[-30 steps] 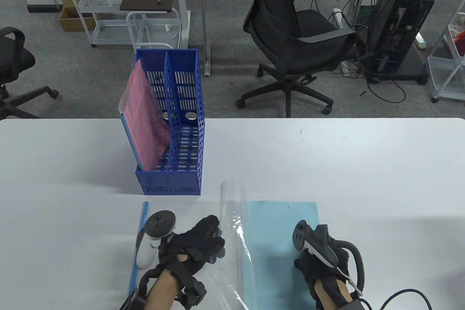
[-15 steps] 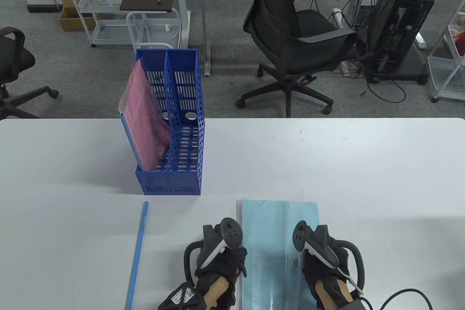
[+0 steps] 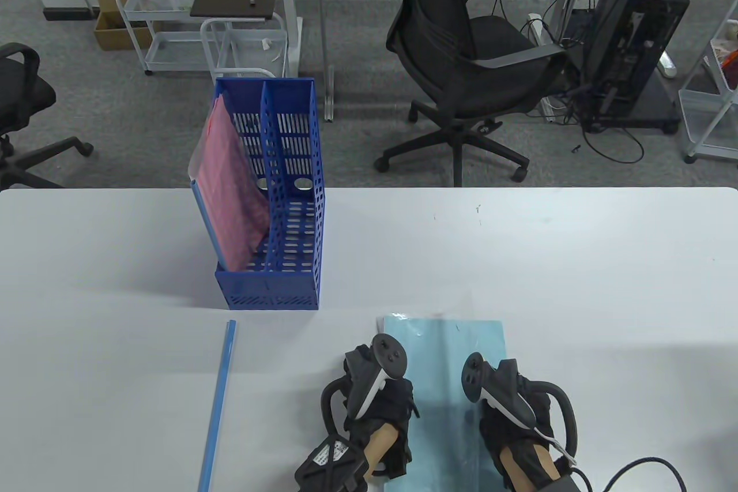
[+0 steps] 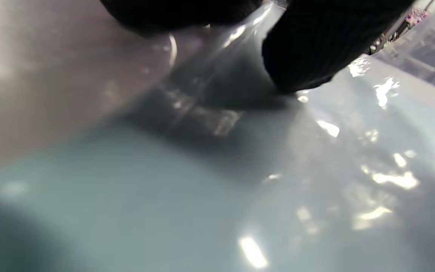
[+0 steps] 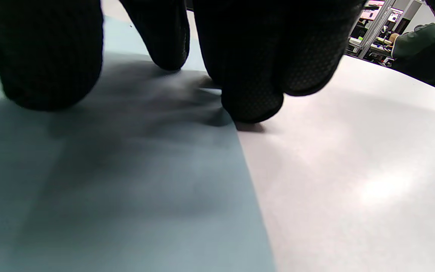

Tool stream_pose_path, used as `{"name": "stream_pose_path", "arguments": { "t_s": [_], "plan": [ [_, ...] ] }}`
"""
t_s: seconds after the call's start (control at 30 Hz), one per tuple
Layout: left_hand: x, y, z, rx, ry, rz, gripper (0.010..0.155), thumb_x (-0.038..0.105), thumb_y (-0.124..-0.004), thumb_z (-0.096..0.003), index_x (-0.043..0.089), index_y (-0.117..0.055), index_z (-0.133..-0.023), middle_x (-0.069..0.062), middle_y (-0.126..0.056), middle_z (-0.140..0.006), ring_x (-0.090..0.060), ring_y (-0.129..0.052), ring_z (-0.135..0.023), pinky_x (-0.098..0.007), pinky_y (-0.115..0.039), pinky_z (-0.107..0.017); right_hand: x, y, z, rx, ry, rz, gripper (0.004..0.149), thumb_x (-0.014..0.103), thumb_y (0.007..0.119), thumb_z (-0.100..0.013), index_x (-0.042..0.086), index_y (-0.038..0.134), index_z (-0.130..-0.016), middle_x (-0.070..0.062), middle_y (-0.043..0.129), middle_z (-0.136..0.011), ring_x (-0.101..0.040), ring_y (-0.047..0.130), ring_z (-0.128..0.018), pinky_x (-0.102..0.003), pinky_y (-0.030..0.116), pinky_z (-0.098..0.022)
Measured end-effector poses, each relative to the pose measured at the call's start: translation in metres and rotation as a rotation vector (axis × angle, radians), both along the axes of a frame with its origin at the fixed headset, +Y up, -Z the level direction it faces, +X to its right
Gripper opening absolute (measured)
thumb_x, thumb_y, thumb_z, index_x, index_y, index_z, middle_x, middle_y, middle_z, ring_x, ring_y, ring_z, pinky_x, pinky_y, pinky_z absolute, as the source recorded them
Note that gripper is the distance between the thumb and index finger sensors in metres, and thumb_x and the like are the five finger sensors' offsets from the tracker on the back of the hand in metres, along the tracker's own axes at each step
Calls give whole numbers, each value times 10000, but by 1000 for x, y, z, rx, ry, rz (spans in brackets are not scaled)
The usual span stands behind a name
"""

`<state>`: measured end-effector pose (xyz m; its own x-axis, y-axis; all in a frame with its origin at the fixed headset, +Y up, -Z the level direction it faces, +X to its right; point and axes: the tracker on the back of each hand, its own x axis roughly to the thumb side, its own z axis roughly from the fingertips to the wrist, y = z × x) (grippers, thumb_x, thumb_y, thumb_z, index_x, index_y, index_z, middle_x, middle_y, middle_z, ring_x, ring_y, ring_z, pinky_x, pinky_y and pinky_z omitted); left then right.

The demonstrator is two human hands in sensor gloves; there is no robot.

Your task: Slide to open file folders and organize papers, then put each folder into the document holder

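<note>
Since a moment ago our left hand (image 3: 380, 417) has slid onto the light blue folder (image 3: 447, 365), fingers flat; our right hand (image 3: 516, 428) still presses it, fingers straight. The blue slide bar (image 3: 219, 400) lies apart on the tabletop (image 3: 576, 261), the document holder (image 3: 271, 284) beyond.

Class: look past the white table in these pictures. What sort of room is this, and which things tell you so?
Most likely an office or lab workspace: a black swivel chair, a computer tower with trailing cables, and wheeled wire carts stand on grey carpet.
</note>
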<state>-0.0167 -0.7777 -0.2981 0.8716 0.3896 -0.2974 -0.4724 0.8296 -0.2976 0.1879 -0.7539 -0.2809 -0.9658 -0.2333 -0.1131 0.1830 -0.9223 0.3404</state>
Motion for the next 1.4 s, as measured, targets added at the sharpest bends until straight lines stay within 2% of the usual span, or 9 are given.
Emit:
{"name": "stream_pose_path", "arguments": {
  "t_s": [0.3, 0.47, 0.6, 0.83, 1.0, 1.17, 1.23, 1.3, 1.4],
  "plan": [
    [-25, -1, 8, -172, -67, 569, 703, 465, -865, -433, 180, -654, -1039, -89, -828, -961, -284, -993, -694, -457, -886, -492, -4, -1, 1, 18, 15, -2, 820, 597, 842, -298, 284, 615, -1020, -138, 705, -1033, -284, 926, -715, -495, 791, -606],
    [-44, -17, 16, -247, -53, 717, 572, 426, -797, -472, 168, -758, -981, -56, -962, -858, -263, -1087, -611, -451, -936, -428, -11, -1, 4, 31, 46, -14, 830, 624, 841, -297, 285, 613, -1020, -133, 716, -1023, -264, 936, -700, -477, 804, -597],
    [-64, -18, 18, -174, -12, 725, 517, 391, -784, -468, 149, -826, -923, -47, -1035, -762, -239, -1136, -516, -437, -959, -365, -9, 4, 3, 75, 54, -152, 808, 616, 819, -323, 273, 590, -1017, -89, 767, -994, -219, 975, -664, -442, 840, -576],
    [-116, -5, 20, 9, -55, 901, 490, 390, -793, -466, 176, -862, -901, -31, -1065, -729, -227, -1139, -502, -435, -955, -368, 49, 12, -6, 169, -192, -884, 641, 460, 703, -440, 199, 567, -1010, -119, 762, -1001, -326, 925, -792, -530, 762, -631],
    [-135, 8, 25, 157, -129, 959, 486, 394, -797, -465, 196, -867, -904, -23, -1063, -741, -238, -1127, -531, -449, -940, -401, 54, 2, -6, 125, -193, -1430, 869, 617, 752, -377, 179, 415, -1048, -173, 544, -1100, -451, 691, -946, -608, 617, -688],
    [-134, 20, 31, 249, -250, 1019, 481, 401, -797, -464, 230, -868, -908, -4, -1055, -761, -238, -1114, -563, -457, -929, -426, 33, -3, -5, -2, -150, -1415, 975, 633, 829, -323, 177, 365, -1049, -154, 505, -1113, -437, 699, -949, -603, 624, -692],
    [-133, 23, 34, 267, -286, 1029, 481, 401, -798, -464, 240, -866, -912, -1, -1048, -773, -247, -1106, -585, -471, -922, -444, 27, -2, -3, -10, -139, -1498, 845, 574, 863, -335, 221, 523, -1024, -91, 669, -1058, -347, 842, -872, -567, 691, -673],
    [-134, 27, 36, 309, -300, 1039, 483, 403, -799, -466, 243, -860, -918, -4, -1037, -791, -254, -1098, -606, -479, -914, -462, 26, 5, 2, 104, -173, -1584, 467, 462, 873, -371, 285, 836, -802, 44, 991, -761, -195, 1042, -616, -476, 812, -606],
    [-136, 41, 45, 481, -284, 1035, 511, 416, -827, -458, 255, -833, -943, -1, -1003, -841, -242, -1082, -669, -470, -904, -525, 22, 30, 11, 378, -86, -1629, 400, 423, 897, -327, 272, 917, -696, 34, 1053, -627, -184, 1073, -494, -458, 847, -553]
  ]
}}
